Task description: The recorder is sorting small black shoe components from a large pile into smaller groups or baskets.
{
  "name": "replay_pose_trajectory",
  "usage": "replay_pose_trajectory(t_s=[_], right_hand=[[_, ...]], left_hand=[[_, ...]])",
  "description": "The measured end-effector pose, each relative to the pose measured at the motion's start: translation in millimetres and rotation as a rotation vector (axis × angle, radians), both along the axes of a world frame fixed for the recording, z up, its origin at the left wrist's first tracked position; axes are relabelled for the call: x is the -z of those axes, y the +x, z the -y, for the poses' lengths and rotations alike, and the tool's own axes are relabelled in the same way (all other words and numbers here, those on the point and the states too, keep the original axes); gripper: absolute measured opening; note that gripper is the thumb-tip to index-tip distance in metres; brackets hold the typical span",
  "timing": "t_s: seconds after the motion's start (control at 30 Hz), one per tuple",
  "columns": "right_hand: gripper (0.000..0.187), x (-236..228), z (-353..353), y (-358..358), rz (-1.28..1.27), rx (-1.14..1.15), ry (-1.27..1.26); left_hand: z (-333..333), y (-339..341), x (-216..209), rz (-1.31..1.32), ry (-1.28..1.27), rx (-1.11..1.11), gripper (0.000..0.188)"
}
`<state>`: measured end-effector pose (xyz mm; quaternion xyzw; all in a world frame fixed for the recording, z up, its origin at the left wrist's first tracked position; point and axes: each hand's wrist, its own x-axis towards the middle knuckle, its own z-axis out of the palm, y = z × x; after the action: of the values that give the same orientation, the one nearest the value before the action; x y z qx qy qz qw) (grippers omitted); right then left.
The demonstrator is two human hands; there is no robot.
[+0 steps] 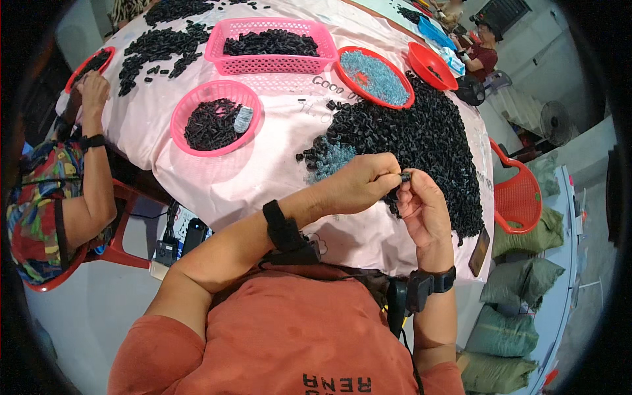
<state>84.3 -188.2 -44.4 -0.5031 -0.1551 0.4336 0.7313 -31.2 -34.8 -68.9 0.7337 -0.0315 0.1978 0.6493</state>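
Observation:
Both hands meet over the near side of the table. My left hand point(366, 178) is closed, pinching a small black cylindrical piece point(405, 177) between thumb and fingertips. The fingertips of my right hand point(424, 209) close on the piece's other end. The fingers hide part of it, so its exact kind does not show. Beyond and beneath the hands spreads a large pile of small black tubular pieces point(421, 125). A small heap of clear bluish plastic pieces point(332, 158) lies beside my left hand, at the pile's left edge.
Farther back stand a pink round basket point(181, 128), a pink rectangular basket point(273, 64) and a red tray of clear pieces point(408, 99). A red bowl point(431, 64) is at right. A phone point(480, 252) lies near the right edge. A co-worker's hand point(94, 89) reaches in at left.

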Motion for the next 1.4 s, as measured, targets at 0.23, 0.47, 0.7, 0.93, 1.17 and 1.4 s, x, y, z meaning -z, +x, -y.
replay_pose_trajectory(t_s=[0.23, 0.47, 0.7, 0.93, 1.17, 1.4], right_hand=[[0.016, -7, -3, -11, 0.148, 0.078, -0.088], [0.009, 32, 16, 18, 1.093, 0.177, -0.527], [0.014, 50, 16, 5, 1.547, 0.075, -0.729], [0.011, 50, 14, 5, 1.617, 0.096, -0.689], [0.012, 14, 7, 2, 0.360, 0.177, -0.164], [0.014, -11, -3, -18, 0.185, 0.167, 0.010]], left_hand=[[2, 2, -3, -0.062, -0.178, 0.023, 0.012], [-5, 1, -5, -0.052, -0.216, 0.023, 0.013], [-5, 1, -3, -0.044, -0.210, 0.010, 0.014], [-4, 2, 1, -0.050, -0.230, 0.024, 0.013], [-5, 2, 4, -0.082, -0.200, 0.029, 0.012], [-1, 2, 3, -0.115, -0.211, 0.044, 0.013]])
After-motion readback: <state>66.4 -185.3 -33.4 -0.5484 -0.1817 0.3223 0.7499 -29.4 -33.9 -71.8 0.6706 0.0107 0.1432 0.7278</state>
